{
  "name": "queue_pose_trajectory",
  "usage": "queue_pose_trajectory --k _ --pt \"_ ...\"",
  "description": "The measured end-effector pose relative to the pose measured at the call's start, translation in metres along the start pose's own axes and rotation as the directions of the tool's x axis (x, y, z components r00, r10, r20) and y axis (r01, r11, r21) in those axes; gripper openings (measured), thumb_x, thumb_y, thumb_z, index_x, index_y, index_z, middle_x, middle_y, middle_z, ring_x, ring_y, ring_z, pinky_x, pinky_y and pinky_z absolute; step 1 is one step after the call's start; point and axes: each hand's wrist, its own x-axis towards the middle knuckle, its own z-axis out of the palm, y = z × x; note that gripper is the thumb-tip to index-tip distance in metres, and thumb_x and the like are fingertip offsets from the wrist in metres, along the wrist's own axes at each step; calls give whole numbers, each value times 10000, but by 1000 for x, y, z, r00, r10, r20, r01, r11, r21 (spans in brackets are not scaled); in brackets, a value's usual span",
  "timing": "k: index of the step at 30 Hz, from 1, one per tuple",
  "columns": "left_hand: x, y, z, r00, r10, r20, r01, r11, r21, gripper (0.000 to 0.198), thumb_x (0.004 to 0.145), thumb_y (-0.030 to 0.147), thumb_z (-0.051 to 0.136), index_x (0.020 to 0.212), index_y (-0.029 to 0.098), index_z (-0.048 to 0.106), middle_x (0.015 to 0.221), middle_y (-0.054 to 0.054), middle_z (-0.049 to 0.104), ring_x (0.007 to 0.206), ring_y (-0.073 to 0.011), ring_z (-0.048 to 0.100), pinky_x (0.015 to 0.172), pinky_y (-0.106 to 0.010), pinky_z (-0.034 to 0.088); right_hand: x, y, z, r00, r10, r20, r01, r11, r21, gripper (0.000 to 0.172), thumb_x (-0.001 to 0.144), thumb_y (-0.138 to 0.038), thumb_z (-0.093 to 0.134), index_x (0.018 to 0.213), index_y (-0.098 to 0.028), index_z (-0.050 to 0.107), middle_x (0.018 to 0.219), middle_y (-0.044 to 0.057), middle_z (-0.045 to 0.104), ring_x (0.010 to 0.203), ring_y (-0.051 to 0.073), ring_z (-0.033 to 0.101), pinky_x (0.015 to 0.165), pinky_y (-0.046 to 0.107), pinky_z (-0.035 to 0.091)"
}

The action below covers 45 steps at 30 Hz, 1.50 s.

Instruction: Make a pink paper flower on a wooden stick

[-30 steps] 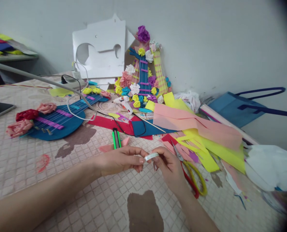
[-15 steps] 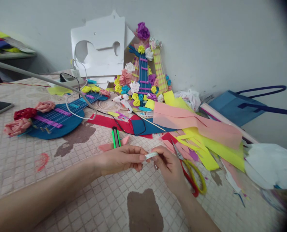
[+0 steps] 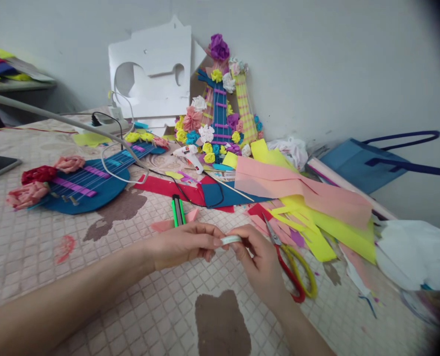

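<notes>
Between my two hands is a small pale band [image 3: 231,240], narrow and slightly curved like a thin roll; I cannot tell exactly what it is. My left hand [image 3: 194,242] pinches its left end between thumb and fingers. On the other end, the fingertips of my right hand [image 3: 257,254] are closed, hiding part of it. Scissors [image 3: 296,269] with one red and one yellow handle lie just right of my right hand. Beyond my left hand rests a green and black box cutter [image 3: 177,210] on pink scraps.
A blue paper guitar [image 3: 94,185] with paper roses lies at left beneath a white cable. A glue gun [image 3: 189,157] lies mid-table before upright flower-covered guitars [image 3: 220,113]. Pink crepe paper [image 3: 297,185] and yellow strips [image 3: 316,237] spread rightward, near a blue bag [image 3: 364,163].
My right fingers have shifted slightly on the pale band, which now lies flatter. The left hand has barely moved, and the things on the table are unchanged.
</notes>
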Motion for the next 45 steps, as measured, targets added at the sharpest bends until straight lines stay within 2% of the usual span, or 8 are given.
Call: queue_pose_trajectory --k 5,8,14,18,22,29,38,45 --pt "0 -1 -4 994 38 99 -34 998 -45 203 733 244 728 909 154 685 850 3 549 698 -71 479 696 -219 372 2 1 -4 974 224 21 -224 953 205 101 884 -302 555 931 -214 572 743 -6 634 574 107 517 519 224 435" --pt "-1 -2 -4 992 33 126 -25 998 -61 202 737 230 729 919 153 685 873 -2 559 700 -69 485 712 -229 378 3 -1 -8 987 159 22 -161 979 126 87 894 -282 539 888 -214 593 739 -10 615 595 106 520 541 225 432" --pt "1 -7 -4 999 -5 47 8 997 -71 209 713 276 754 877 167 683 810 13 545 698 -81 470 708 -242 379 3 -5 -9 992 -125 24 127 984 -128 138 914 -167 485 987 -235 580 885 14 613 822 133 583 724 246 469" --pt "3 -8 -3 1000 -17 -15 17 1000 11 198 692 322 759 793 173 674 744 25 544 648 -77 444 651 -230 351 1 -5 -5 980 -185 69 196 953 -230 171 920 -145 464 1034 -220 567 916 36 609 859 142 587 738 245 481" --pt "3 -5 -1 998 -14 -62 17 999 50 216 671 346 764 764 172 675 707 30 524 623 -77 426 637 -224 343 0 -2 -4 984 -172 37 176 955 -239 165 912 -150 479 1026 -226 572 925 37 616 870 149 592 734 253 486" --pt "0 -4 -4 998 2 65 0 1000 -31 194 753 263 717 918 174 670 895 -3 548 733 -88 445 714 -231 361 5 0 -9 1000 15 -19 -15 1000 -23 97 904 -217 507 923 -225 601 846 17 616 765 143 582 654 262 470" --pt "0 -4 -3 998 6 63 -4 1000 -24 203 763 281 710 919 155 679 846 2 545 689 -75 442 692 -227 348 4 -2 -7 998 -58 -23 57 997 -43 127 901 -182 506 901 -247 615 860 4 623 802 142 578 707 269 446" --pt "1 -1 5 1000 30 -4 -30 999 9 144 746 282 697 781 146 664 813 9 573 643 -74 423 654 -227 343 2 -1 -3 996 -83 -25 81 994 -70 124 908 -187 485 929 -237 597 841 19 617 783 158 581 690 289 458"
